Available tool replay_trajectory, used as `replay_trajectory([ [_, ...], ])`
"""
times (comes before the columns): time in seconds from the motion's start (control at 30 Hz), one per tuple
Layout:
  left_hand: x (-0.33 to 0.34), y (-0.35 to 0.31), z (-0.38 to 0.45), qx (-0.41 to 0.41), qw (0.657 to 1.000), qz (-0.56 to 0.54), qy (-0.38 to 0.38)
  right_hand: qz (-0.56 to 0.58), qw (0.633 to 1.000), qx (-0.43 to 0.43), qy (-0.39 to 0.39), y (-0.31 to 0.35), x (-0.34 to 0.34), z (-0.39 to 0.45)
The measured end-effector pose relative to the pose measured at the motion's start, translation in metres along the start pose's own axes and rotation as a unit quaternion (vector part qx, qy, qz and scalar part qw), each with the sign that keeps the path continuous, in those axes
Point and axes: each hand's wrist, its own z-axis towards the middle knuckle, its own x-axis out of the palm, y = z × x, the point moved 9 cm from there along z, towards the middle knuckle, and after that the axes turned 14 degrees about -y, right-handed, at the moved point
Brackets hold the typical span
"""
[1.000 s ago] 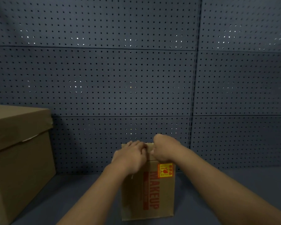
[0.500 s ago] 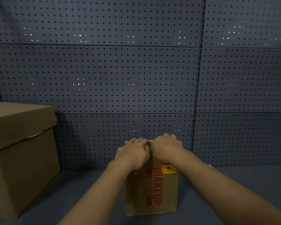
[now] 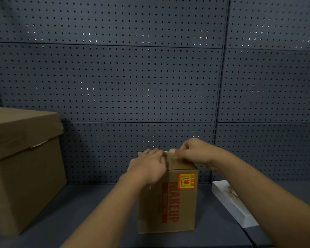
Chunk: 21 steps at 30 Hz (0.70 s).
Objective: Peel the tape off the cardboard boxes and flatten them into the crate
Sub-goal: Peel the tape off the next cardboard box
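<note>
Small box (image 3: 166,201) stands upright mid-bench (image 3: 97,212), tape (image 3: 174,159) running across its top toward the body; left hand (image 3: 149,167) presses the top's left side, fingers curled, right hand (image 3: 195,153) nearer the tape, grip pinching its far end, peel likely toward the body

Two cardboard boxes (image 3: 168,203) (image 3: 21,167), two hands (image 3: 149,165) (image 3: 195,153), and one white tray (image 3: 231,203).

A dark pegboard wall (image 3: 125,83) backs the surface, where a white tray (image 3: 231,203) (partly hidden) lies right.
</note>
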Motion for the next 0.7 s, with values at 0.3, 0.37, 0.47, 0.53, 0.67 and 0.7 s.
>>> replay_trajectory([
  [0.3, 0.0, 0.0, -0.002, 0.007, 1.0, 0.002, 0.003, -0.114, 0.992, -0.051, -0.029, 0.001, 0.006, 0.007],
  [0.37, 0.0, 0.0, -0.001, 0.006, 1.0, 0.002, 0.004, -0.141, 0.988, -0.053, -0.017, 0.002, 0.011, 0.008],
  [0.47, 0.0, 0.0, 0.0, 0.01, 1.0, 0.003, 0.003, -0.19, 0.98, -0.058, -0.001, 0.007, 0.016, 0.011],
  [0.53, 0.0, 0.0, 0.0, 0.009, 1.0, 0.005, 0.002, -0.198, 0.978, -0.059, 0.004, 0.008, 0.017, 0.012],
  [0.67, 0.0, -0.001, 0.0, 0.014, 1.0, 0.002, 0.002, -0.214, 0.974, -0.071, 0.004, 0.01, 0.018, 0.011],
  [0.7, 0.0, -0.001, 0.0, 0.014, 1.0, 0.002, 0.002, -0.222, 0.972, -0.078, 0.001, 0.011, 0.019, 0.01],
])
